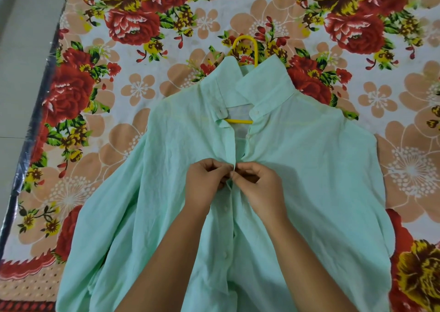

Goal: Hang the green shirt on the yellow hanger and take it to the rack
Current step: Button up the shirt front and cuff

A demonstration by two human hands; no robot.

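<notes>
Left hand (204, 180) and right hand (259, 183) pinch the front of the green shirt (309, 169); a tug could unseat the yellow hanger (243, 40) at 12 o'clock.

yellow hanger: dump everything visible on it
The hanger is thin, bright yellow, plastic by its look. It lies flat inside the shirt on the flowered sheet. Two parts show: the curved hook beyond the collar and a short stretch of straight bar in the open neck. The rest is under cloth. The left hand and right hand pinch the shirt front lower down, not touching it.
</notes>
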